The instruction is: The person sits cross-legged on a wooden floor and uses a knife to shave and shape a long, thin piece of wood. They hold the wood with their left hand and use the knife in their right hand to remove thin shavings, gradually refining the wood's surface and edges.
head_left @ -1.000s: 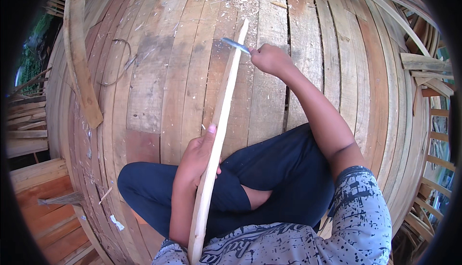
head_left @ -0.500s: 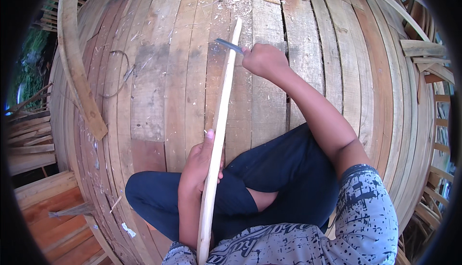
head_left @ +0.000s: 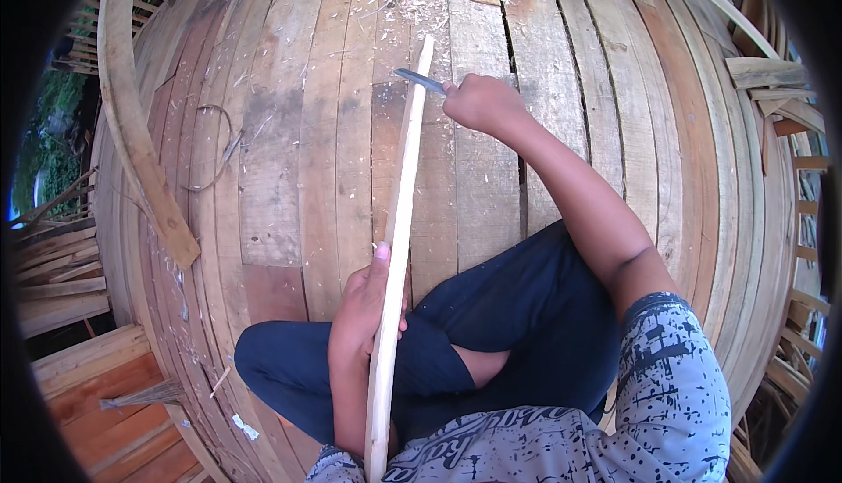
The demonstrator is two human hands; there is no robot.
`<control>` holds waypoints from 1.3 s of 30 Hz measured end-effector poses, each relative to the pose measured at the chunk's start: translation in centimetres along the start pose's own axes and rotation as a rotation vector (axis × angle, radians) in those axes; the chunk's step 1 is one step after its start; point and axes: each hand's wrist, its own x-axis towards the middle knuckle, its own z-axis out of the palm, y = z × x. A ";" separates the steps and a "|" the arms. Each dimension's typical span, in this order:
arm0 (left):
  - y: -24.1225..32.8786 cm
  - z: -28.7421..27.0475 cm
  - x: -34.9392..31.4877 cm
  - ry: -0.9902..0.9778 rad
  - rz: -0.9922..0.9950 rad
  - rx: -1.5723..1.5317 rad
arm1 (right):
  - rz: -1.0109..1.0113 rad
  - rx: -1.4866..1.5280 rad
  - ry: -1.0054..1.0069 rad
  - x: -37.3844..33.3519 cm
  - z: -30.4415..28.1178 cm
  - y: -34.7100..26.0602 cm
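Note:
A long pale wooden stick (head_left: 403, 202) runs from my lap out over the plank floor, its far end narrowed. My left hand (head_left: 361, 303) is wrapped round its lower part from the left, thumb lying along the wood. In my right hand (head_left: 482, 103) is a knife, gripped in a closed fist; the handle is hidden by the fingers. The dark blade of the knife (head_left: 419, 79) lies across the stick a little below its far tip and points left.
Wood shavings (head_left: 412, 0) are scattered on the plank floor (head_left: 272, 176) beyond the stick. A long curved board (head_left: 145, 150) lies at the left, near a thin bent strip (head_left: 230, 145). A bundle of thin twigs (head_left: 145, 393) is at lower left. Stacked boards (head_left: 767, 73) stand at the right.
The view has shifted slightly. The stick, both hands and the knife keep nearly the same places relative to each other, with the blade still across the stick near its tip.

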 end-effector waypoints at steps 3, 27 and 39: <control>-0.1 -0.1 0.3 0.003 0.016 -0.018 | -0.214 -0.130 0.115 -2.0 3.2 -1.9; 0.1 -0.1 -0.3 0.008 0.016 -0.001 | -0.063 -0.155 0.109 -2.3 2.7 -1.8; -0.1 -0.1 0.2 -0.040 0.005 -0.050 | 0.016 -0.010 0.068 -1.3 0.9 -0.9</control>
